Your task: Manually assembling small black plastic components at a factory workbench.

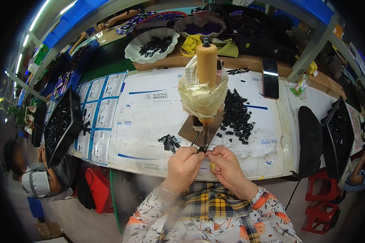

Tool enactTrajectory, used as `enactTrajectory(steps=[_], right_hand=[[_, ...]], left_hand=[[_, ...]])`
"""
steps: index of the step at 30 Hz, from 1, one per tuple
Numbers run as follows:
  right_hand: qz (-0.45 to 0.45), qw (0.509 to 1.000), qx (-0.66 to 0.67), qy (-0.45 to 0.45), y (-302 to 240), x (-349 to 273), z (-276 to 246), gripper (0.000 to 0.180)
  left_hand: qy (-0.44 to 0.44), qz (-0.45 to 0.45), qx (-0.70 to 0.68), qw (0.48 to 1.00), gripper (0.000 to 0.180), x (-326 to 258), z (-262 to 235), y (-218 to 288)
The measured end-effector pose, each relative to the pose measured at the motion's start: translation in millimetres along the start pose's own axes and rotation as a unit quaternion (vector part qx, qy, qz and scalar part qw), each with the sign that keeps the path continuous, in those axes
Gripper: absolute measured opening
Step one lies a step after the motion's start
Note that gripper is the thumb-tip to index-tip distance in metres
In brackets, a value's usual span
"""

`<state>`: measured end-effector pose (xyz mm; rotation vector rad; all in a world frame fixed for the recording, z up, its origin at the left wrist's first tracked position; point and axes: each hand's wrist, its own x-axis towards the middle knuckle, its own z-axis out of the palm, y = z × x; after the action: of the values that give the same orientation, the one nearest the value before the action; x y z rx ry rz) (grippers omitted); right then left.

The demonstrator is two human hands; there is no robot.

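My left hand (184, 168) is closed in a pinch around a small black part (202, 150), right below the tip of an upright tool. My right hand (228, 167) pinches at the same part from the other side, its fingers curled, with a bit of yellow (212, 165) showing at them. The tool has a wooden handle (207, 65), a wrapped, taped middle and a metal shaft (205, 135) pointing down. Beneath it lies a brown plate (186, 131). Several black pieces (169, 142) rest beside my left hand, and a heap of small black parts (237, 117) spreads to the right.
White-topped table (146, 117) with printed sheets (97, 113) at left. Black bins of parts (63, 125) (337, 137) flank it. Behind stand a white bowl (152, 44), yellow cloth (190, 44) and a phone (270, 79). A metal post (318, 44) rises at right. Other people sit on both sides.
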<state>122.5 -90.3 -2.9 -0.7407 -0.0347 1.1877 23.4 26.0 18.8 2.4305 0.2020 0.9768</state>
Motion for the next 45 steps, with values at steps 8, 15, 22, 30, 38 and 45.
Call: enactTrajectory(steps=[8, 15, 22, 30, 38, 45], right_hand=[[-0.008, 1.0, -0.014, -0.005, -1.1, -1.0, 1.2, 0.006], [-0.012, 1.0, -0.016, -0.014, -0.8, -1.6, 1.0, 0.006], [0.041, 0.996, -0.073, 0.034, 2.7, -9.8, 3.8, 0.005], [0.017, 0.995, 0.059, 0.076, 4.5, -11.3, -12.6, 0.011], [0.061, 0.997, 0.028, 0.042, 2.5, -17.4, -11.0, 0.013], [0.057, 0.997, 0.014, 0.054, 8.7, -18.3, -12.5, 0.018]], left_hand=[[0.011, 0.011, -0.002, 1.0, 0.016, 2.4, 0.3, 0.6], [0.008, 0.001, -0.021, 1.0, 0.015, 0.0, 1.3, -2.6], [-0.019, -0.105, -0.122, 0.987, 0.012, -21.0, -8.6, -7.4], [0.092, -0.512, -0.539, 0.663, 0.005, -53.2, -44.6, -18.7], [0.215, -0.483, -0.57, 0.629, 0.005, -90.2, -73.0, -40.7], [0.377, -0.506, -0.364, 0.685, 0.003, -144.1, -124.9, -58.9]])
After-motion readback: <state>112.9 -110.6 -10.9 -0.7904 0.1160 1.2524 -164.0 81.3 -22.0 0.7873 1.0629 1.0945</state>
